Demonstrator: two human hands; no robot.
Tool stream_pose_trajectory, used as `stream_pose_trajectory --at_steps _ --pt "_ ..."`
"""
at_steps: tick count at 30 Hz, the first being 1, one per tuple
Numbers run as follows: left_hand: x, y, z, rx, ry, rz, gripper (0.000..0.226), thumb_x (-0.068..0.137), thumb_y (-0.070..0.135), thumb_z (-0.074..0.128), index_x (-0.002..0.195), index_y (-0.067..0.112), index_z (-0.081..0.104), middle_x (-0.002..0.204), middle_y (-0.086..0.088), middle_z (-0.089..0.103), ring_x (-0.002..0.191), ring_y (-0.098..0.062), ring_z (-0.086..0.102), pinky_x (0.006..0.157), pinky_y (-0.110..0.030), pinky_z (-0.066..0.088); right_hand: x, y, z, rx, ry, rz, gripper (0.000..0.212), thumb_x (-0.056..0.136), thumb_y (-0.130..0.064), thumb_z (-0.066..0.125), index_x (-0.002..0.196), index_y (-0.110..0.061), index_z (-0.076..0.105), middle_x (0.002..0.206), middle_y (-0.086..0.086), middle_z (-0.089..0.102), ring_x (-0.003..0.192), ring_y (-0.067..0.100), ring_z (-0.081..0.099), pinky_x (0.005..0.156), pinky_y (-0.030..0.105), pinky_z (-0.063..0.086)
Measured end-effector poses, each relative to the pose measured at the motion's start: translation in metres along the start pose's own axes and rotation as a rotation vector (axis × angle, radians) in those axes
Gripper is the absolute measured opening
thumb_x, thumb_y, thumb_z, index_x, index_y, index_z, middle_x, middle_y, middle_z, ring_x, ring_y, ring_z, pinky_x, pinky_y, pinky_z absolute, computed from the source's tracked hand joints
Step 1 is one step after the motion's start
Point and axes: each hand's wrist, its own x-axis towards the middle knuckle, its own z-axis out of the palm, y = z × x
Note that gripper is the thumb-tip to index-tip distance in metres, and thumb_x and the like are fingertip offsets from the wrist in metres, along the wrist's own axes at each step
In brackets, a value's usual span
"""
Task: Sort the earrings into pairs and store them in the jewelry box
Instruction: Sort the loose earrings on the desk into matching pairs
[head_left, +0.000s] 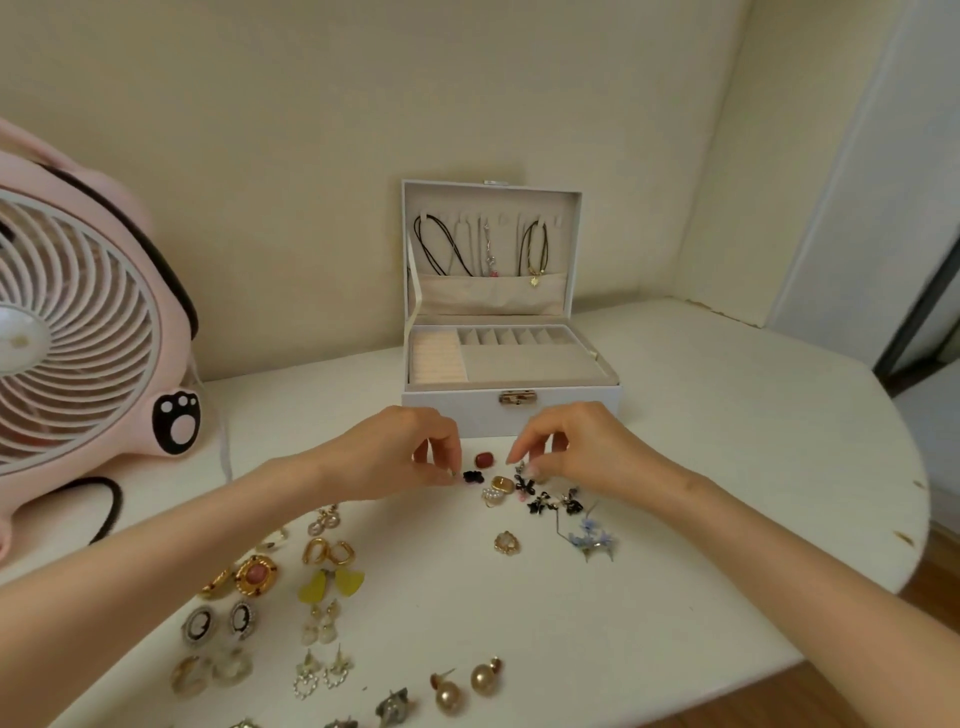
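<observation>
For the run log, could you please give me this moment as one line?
stage: pairing | left hand: pinches small earring | right hand: pinches black earring | jewelry box: open

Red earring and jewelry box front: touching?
Apart. The head view shows a strip of bare table between the red earring and the jewelry box front wall.

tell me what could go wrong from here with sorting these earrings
1. The black bow-shaped dangly earrings lie bunched together by the right hand. Lifting one could drag the others along, or snag the blue flower earrings on long wires beside them.
2. The round gold ball stud earrings sit near the front edge of the white table, between the forearms. A nudge might roll them off.
</observation>
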Motion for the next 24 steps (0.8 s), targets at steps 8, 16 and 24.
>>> stream_pose_trajectory --at_steps 8,16,24 --pt "0.002 0.009 0.012 0.043 0.005 0.042 0.008 0.086 0.022 0.064 0.093 0.023 0.062 0.093 0.01 0.055 0.08 -0.007 0.053 0.076 -0.024 0.047 -0.015 0.013 -0.012 -0.052 0.076 -0.008 0.015 0.08 -0.01 0.071 0.082 -0.024 0.073 0.084 -0.004 0.063 0.062 0.003 0.046 0.065 0.015 0.037" --pt "0.004 0.015 0.027 0.098 0.04 0.07 0.021 0.088 0.027 0.06 0.109 0.03 0.06 0.096 0.014 0.048 0.082 0.0 0.046 0.072 -0.011 0.04 -0.014 0.025 -0.012 -0.087 0.06 0.034 0.015 0.082 -0.01 0.069 0.085 -0.024 0.073 0.082 -0.008 0.06 0.061 0.001 0.045 0.061 0.012 0.036" --pt "0.004 0.016 0.031 0.096 0.035 0.089 0.014 0.087 0.04 0.058 0.098 0.032 0.061 0.093 0.018 0.049 0.079 0.007 0.045 0.066 -0.005 0.034 -0.003 0.033 -0.015 -0.129 0.064 0.064 0.014 0.081 -0.013 0.071 0.088 -0.025 0.073 0.081 -0.009 0.062 0.064 0.0 0.047 0.065 0.016 0.038"
